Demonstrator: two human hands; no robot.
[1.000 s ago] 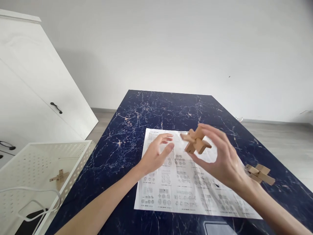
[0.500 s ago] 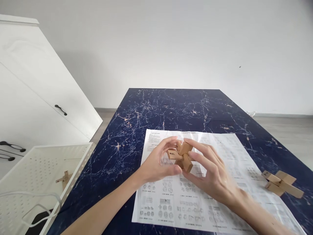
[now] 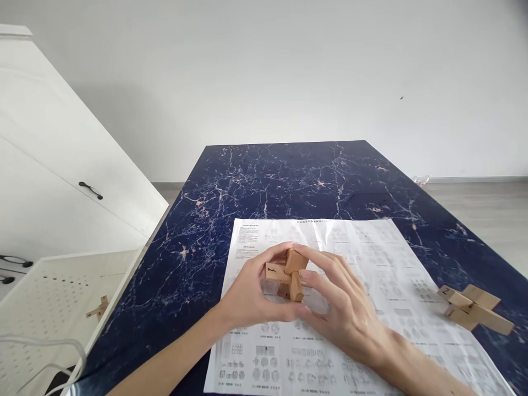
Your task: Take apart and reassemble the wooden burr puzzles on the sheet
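Puzzle (image 3: 295,264) of interlocked wood sits between both hands, above the printed sheet (image 3: 379,264). Left hand (image 3: 249,289) curves around its left side in a half-closed grip, palm clear; right hand (image 3: 344,305) grips the right side, partly closed on it. Second puzzle (image 3: 474,309) overlaps the sheet's right edge on the dark blue table (image 3: 264,173).

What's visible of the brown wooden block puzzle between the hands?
The brown wooden block puzzle has straight-edged bars crossing and jutting different ways, the left-pointing one with a dark marking. It looks joined together, partly hidden. It's over the white printed paper sheet; the right hand touches it, the left hand curls around its left side, contact unclear.
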